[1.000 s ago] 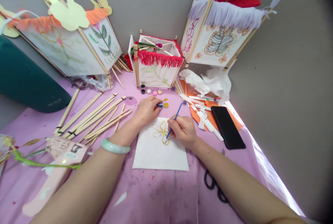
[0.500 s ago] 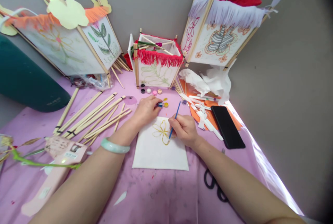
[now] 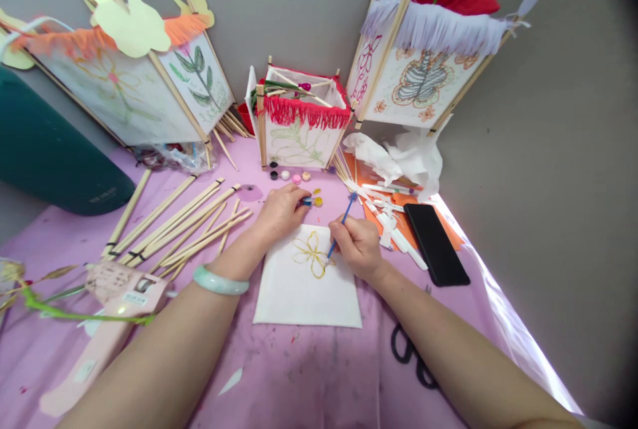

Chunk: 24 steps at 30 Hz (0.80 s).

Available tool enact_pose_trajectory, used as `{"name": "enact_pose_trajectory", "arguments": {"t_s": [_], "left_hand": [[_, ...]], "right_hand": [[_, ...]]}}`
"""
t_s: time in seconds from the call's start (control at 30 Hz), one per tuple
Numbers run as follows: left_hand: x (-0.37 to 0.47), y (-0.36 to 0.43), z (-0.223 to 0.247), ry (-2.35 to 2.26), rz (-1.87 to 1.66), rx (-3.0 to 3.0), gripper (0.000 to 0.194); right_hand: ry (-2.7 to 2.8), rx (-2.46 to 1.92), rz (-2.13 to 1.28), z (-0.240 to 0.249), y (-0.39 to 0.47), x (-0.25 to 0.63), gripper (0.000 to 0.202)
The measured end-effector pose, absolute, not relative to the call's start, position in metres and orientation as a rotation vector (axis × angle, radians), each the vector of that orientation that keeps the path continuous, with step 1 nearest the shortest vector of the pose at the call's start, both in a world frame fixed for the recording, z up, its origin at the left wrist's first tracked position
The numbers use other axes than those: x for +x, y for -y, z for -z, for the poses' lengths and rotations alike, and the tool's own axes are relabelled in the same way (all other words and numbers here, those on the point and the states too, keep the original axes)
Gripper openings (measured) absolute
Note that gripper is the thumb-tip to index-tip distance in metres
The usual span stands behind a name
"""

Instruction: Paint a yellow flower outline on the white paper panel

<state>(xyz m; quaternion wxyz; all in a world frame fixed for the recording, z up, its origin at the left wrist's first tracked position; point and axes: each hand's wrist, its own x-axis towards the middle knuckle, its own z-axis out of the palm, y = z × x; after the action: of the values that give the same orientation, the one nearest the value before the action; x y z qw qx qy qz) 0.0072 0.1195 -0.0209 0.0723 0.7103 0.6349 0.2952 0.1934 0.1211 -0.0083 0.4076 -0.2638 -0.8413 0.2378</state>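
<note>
A white square panel lies flat on the table, with a yellow outlined flower on its upper part. My right hand is closed around a slim blue paintbrush. The brush tip rests at the flower's lower right petal, and the handle leans up to the right. Above the panel's upper left corner, my left hand pinches a small blue paint pot, partly hidden by the fingers. Right beside it is an open yellow paint pot, its lid flipped back.
Several small paint pots sit before a red-fringed lantern. Wooden sticks and a pink glue gun lie left. A black phone, white markers and black scissors are right. A dark green bottle stands far left.
My right hand has shifted slightly right, and the brush tip has moved a little up along the petal. My left hand stays in place at the paint pots.
</note>
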Motion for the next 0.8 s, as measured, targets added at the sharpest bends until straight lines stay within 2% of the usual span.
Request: {"name": "enact_pose_trajectory", "arguments": {"t_s": [0.8], "left_hand": [[0.0054,-0.1218,0.0254,-1.902,-0.908,2.159,0.025]], "right_hand": [[2.093,-0.644,-0.676,0.0082,-0.1227,0.1913,0.032]]}}
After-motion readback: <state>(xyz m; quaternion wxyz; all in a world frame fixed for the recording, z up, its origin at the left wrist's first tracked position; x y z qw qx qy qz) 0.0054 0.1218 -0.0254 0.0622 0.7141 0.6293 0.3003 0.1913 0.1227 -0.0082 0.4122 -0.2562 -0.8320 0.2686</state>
